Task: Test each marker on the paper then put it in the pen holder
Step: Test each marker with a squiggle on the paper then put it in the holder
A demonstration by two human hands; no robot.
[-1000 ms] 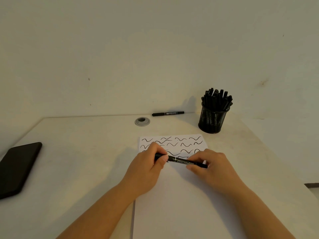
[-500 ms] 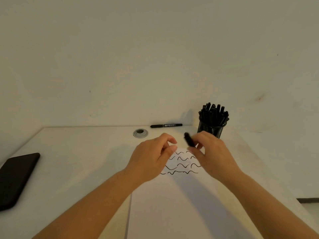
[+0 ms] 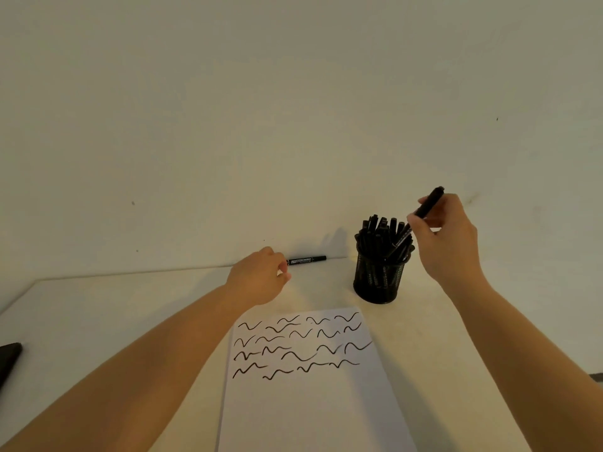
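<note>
Head view, starting at the desk's left edge: a dark phone (image 3: 9,360) lies flat there, only partly in frame. The desk (image 3: 98,321) is pale and runs back to a plain wall.

Further right, the left hand (image 3: 259,277) reaches toward the back edge of the desk. Its fingers (image 3: 283,270) are loosely curled at the near end of a lone marker (image 3: 307,260), which lies flat along the back edge, parallel to the wall. Whether the fingertips already touch or pinch that marker cannot be told, as the hand covers its left end.

Toward the front edge, at the middle of the desk, lies the paper (image 3: 310,402), a white sheet with its far half covered by four rows of short black wavy test strokes and its near half blank. The left forearm passes just beside the sheet's left edge.

Beyond the paper's far right corner, near the back edge, stands the pen holder (image 3: 378,282), a black mesh cup packed with upright and leaning black markers.

Above and to the right of the holder's rim is the right hand (image 3: 447,243), raised off the desk. Its thumb and fingers are clamped on a black held marker (image 3: 427,207), which is tilted, its lower end down among the markers in the holder, its upper end sticking out above the knuckles against the wall.
</note>
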